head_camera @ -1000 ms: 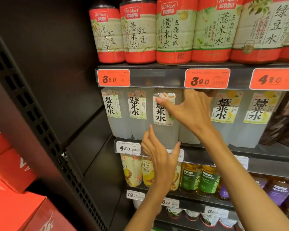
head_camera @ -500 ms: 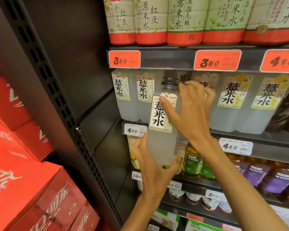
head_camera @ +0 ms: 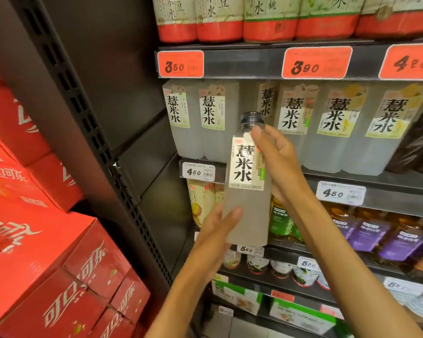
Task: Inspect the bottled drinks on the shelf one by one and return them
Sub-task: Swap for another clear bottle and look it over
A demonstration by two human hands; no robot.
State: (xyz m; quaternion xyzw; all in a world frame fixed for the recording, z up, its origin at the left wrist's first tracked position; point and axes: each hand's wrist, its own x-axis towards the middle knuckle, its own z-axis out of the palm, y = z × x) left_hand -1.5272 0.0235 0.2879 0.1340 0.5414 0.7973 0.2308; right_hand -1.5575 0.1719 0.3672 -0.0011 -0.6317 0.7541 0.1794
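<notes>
Your right hand (head_camera: pixel 277 164) grips the bottle (head_camera: pixel 247 189) high while your left hand (head_camera: pixel 220 228) cups its base, keeping the label facing you for inspection.

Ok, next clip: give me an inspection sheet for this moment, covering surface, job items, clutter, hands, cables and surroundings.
Surface: dark metal shelf with a white 4.50 price tag on its edge.
Job's things: held bottle, pale cloudy drink, label facing the camera, dark cap on, out in front of the shelf; row of matching bottles on the shelf, with a gap in the front row behind the held one.
Clutter: nothing seen.
Hands: left hand grips the bottle's lower part; right hand holds its upper side.
Cables: nothing seen.
Surroundings: red cola cartons stacked at left; orange price tags above; other drinks on the lower shelves.
</notes>
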